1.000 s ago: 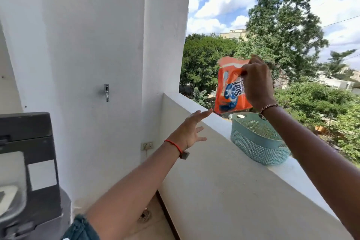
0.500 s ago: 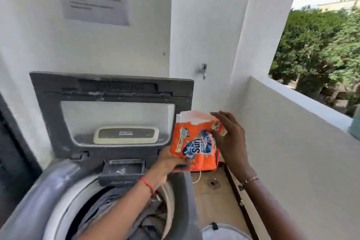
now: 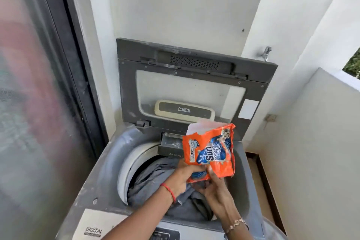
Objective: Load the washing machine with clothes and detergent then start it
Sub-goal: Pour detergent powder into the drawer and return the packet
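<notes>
Bright, even daylight from the opening (image 3: 352,64) at right washes the white wall (image 3: 175,15); the glass door (image 3: 29,103) at left smears into blur; straight edges bow.

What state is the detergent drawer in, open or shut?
Open. The drawer juts out over the tub, its tray interior visible from above; the packet hides its right end.
</notes>
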### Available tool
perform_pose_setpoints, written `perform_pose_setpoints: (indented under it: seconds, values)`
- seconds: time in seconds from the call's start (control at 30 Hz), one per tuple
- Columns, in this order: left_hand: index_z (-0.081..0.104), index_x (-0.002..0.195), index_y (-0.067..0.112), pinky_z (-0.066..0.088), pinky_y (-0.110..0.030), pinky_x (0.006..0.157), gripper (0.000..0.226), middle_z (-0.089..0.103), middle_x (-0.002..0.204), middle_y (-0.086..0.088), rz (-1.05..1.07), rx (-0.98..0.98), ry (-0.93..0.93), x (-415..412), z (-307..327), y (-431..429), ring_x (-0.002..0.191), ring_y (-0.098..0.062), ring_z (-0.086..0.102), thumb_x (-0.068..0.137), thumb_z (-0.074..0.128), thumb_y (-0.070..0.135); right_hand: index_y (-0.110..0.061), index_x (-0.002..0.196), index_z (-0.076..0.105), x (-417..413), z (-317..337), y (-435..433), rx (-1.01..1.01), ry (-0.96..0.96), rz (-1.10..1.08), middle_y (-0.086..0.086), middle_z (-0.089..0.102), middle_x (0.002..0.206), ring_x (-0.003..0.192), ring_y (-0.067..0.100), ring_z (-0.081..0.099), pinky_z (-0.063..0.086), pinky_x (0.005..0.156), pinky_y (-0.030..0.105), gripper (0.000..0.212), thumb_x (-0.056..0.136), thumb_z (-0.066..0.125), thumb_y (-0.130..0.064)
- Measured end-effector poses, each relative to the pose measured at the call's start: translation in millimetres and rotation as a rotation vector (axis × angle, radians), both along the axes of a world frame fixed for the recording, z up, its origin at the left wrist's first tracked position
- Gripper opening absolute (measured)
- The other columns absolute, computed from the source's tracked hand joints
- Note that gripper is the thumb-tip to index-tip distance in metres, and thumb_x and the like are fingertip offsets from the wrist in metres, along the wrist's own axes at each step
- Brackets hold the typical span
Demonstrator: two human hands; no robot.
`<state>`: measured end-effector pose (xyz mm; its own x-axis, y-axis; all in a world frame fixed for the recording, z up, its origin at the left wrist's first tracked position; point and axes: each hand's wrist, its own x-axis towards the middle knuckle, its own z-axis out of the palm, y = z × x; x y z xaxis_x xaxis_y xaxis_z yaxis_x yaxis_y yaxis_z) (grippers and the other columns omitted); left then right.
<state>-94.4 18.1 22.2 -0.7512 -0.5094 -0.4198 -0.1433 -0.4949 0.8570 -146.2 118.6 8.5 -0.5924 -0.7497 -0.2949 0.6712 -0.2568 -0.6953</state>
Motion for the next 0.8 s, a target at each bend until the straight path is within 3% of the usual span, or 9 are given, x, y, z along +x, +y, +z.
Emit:
perform_pose_setpoints:
  seconds: [0.13, 0.2, 0.27, 0.37, 0.47, 0.53, 0.63, 0.7, 0.8]
  values:
    - [0.068, 0.093, 0.005, 0.058, -0.033, 0.073, 0.024, 0.073, 0.084, -0.011, -0.048, 0.153, 0.1, -6.5, -2.1, -7.2, 0.072, -0.02, 0.069, 0.074, 0.066, -0.01, -0.009, 0.113, 0.059, -9.0, 5.8, -8.6, 0.05, 0.026, -0.052, 0.017, 0.07, 0.103, 0.085, 0.032, 0.069, 0.055, 0.07, 0.053, 0.084, 0.039, 0.093, -0.03]
    - [0.066, 0.094, 0.004, 0.057, -0.028, 0.064, 0.03, 0.073, 0.08, -0.008, -0.057, 0.231, 0.136, -8.9, -1.0, -15.1, 0.068, -0.017, 0.069, 0.077, 0.054, -0.018, -0.007, 0.117, 0.055, -19.7, 11.6, -13.7, 0.09, 0.045, -0.161, 0.016, 0.068, 0.101, 0.082, 0.033, 0.066, 0.055, 0.064, 0.051, 0.056, 0.066, 0.079, -0.012]
    - [0.061, 0.094, 0.008, 0.05, -0.024, 0.057, 0.035, 0.069, 0.084, -0.004, 0.0, 0.3, 0.078, -9.0, -2.0, -25.4, 0.067, -0.013, 0.064, 0.076, 0.05, -0.02, -0.012, 0.111, 0.054, -33.1, 15.7, -20.9, 0.193, 0.086, -0.296, 0.011, 0.065, 0.096, 0.078, 0.028, 0.062, 0.055, 0.056, 0.044, 0.034, 0.081, 0.061, 0.002]
    - [0.053, 0.101, 0.017, 0.033, -0.027, 0.065, 0.036, 0.052, 0.091, 0.003, 0.079, 0.351, -0.072, -4.5, -11.9, -43.7, 0.075, -0.011, 0.045, 0.077, 0.055, -0.01, -0.009, 0.115, 0.053, -52.8, 17.9, -34.4, 0.356, 0.249, -0.444, 0.015, 0.064, 0.107, 0.085, 0.028, 0.061, 0.055, 0.067, 0.047, 0.043, 0.078, 0.065, 0.007]
    - [0.049, 0.123, 0.016, 0.037, -0.032, 0.076, 0.041, 0.048, 0.09, 0.002, 0.116, 0.364, -0.12, -3.1, -24.0, -57.0, 0.081, -0.013, 0.043, 0.089, 0.046, -0.005, -0.01, 0.113, 0.054, -65.6, 18.2, -44.9, 0.496, 0.45, -0.444, 0.018, 0.064, 0.114, 0.094, 0.028, 0.061, 0.052, 0.085, 0.052, 0.046, 0.073, 0.071, 0.005]
    - [0.047, 0.132, 0.012, 0.036, -0.039, 0.094, 0.045, 0.051, 0.097, -0.002, 0.13, 0.381, -0.13, -2.2, -29.5, -62.6, 0.099, -0.018, 0.043, 0.09, 0.046, -0.004, -0.01, 0.116, 0.052, -70.8, 19.0, -49.6, 0.519, 0.49, -0.401, 0.017, 0.064, 0.113, 0.095, 0.028, 0.061, 0.055, 0.076, 0.042, 0.048, 0.074, 0.071, 0.004]
    - [0.047, 0.134, 0.008, 0.032, -0.043, 0.105, 0.046, 0.046, 0.136, -0.011, 0.151, 0.409, -0.138, -0.8, -33.3, -67.4, 0.124, -0.023, 0.039, 0.09, 0.045, -0.005, -0.018, 0.113, 0.049, -77.9, 19.8, -56.1, 0.538, 0.552, -0.333, 0.016, 0.062, 0.11, 0.088, 0.031, 0.06, 0.043, 0.053, 0.025, 0.048, 0.075, 0.069, 0.003]
    - [0.047, 0.134, 0.007, 0.031, -0.043, 0.107, 0.046, 0.04, 0.144, -0.012, 0.169, 0.415, -0.133, -1.0, -35.0, -69.3, 0.129, -0.024, 0.037, 0.091, 0.044, -0.005, -0.02, 0.112, 0.048, -81.7, 18.8, -59.7, 0.561, 0.599, -0.33, 0.015, 0.062, 0.11, 0.088, 0.032, 0.06, 0.043, 0.052, 0.025, 0.049, 0.075, 0.068, 0.004]
    - [0.046, 0.135, 0.006, 0.029, -0.044, 0.108, 0.046, 0.041, 0.144, -0.012, 0.189, 0.433, -0.118, -1.9, -37.0, -70.2, 0.135, -0.024, 0.033, 0.091, 0.044, -0.005, -0.013, 0.124, 0.047, -82.1, 21.3, -63.6, 0.575, 0.637, -0.343, 0.009, 0.06, 0.109, 0.095, 0.029, 0.06, 0.05, 0.067, 0.037, 0.057, 0.075, 0.068, 0.006]
